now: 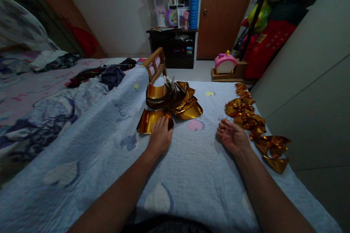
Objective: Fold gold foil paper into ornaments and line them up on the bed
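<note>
My left hand [161, 134] rests at the right part of a curved, shiny gold foil sheet [146, 121], its fingers bent over the sheet and the thumb side partly hidden. Just beyond it lies a fanned pile of similar gold foil sheets [188, 103], some with pale undersides. On the blue quilt to the right, my right hand [231, 136] is turned palm up with curled fingers, and nothing shows in them. Beside that hand, a row of folded, crumpled gold foil pieces [250, 120] runs along the quilt's right edge.
A blue quilted cover [197, 174] with heart shapes lies under everything. A wooden frame [155, 63] rises behind the pile. Clothes [112, 76] lie at the left. A pale cabinet [308, 91] borders the right side, and a pink toy [225, 62] stands beyond the far edge.
</note>
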A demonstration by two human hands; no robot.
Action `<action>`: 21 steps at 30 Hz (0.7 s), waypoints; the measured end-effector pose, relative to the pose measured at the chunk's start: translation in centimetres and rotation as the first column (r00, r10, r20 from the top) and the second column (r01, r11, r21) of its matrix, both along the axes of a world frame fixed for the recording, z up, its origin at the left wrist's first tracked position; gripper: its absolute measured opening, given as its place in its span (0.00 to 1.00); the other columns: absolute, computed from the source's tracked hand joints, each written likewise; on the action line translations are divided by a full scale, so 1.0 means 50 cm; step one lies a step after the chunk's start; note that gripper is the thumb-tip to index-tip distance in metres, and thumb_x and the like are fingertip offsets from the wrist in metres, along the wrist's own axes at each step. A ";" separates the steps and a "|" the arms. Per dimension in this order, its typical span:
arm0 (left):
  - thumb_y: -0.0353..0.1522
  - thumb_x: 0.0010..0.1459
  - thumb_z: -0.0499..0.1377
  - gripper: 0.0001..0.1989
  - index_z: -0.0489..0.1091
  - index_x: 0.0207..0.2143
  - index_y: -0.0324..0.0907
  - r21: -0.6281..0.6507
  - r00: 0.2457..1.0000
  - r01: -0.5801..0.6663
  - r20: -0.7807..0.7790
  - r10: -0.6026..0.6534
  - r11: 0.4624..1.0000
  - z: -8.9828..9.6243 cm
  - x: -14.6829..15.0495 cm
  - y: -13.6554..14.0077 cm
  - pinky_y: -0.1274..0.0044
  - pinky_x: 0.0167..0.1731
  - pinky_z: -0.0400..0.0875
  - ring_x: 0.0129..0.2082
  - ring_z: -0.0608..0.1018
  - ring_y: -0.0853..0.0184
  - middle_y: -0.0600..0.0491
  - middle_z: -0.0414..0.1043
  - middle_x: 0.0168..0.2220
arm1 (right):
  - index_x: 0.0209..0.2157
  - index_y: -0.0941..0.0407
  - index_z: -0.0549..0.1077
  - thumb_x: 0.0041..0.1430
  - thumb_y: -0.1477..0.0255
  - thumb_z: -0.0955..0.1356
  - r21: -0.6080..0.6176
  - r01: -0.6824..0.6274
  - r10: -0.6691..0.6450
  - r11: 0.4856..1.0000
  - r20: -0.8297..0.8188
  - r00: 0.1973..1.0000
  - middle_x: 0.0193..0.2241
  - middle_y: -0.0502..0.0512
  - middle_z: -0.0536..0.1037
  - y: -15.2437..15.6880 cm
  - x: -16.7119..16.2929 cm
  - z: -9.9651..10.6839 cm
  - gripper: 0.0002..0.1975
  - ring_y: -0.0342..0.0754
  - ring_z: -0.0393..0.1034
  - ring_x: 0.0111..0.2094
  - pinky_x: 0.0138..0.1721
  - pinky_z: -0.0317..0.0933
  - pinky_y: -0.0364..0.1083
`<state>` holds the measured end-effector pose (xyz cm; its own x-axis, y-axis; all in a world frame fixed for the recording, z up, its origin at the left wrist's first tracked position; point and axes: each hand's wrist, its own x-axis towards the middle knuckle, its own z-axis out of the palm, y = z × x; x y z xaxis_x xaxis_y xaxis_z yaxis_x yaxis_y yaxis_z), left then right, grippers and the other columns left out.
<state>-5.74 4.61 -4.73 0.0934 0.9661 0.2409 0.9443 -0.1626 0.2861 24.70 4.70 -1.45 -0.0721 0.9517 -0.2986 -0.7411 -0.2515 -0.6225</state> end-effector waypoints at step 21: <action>0.34 0.63 0.60 0.23 0.69 0.58 0.32 0.009 0.992 -0.012 -0.122 0.013 1.000 0.058 0.022 -0.022 0.58 0.57 0.68 0.57 0.73 0.47 0.35 0.72 0.56 | 0.29 0.58 0.75 0.42 0.74 0.77 -0.062 0.027 -0.026 0.998 0.016 1.000 0.21 0.48 0.74 -0.002 -0.006 0.009 0.11 0.38 0.64 0.20 0.20 0.63 0.37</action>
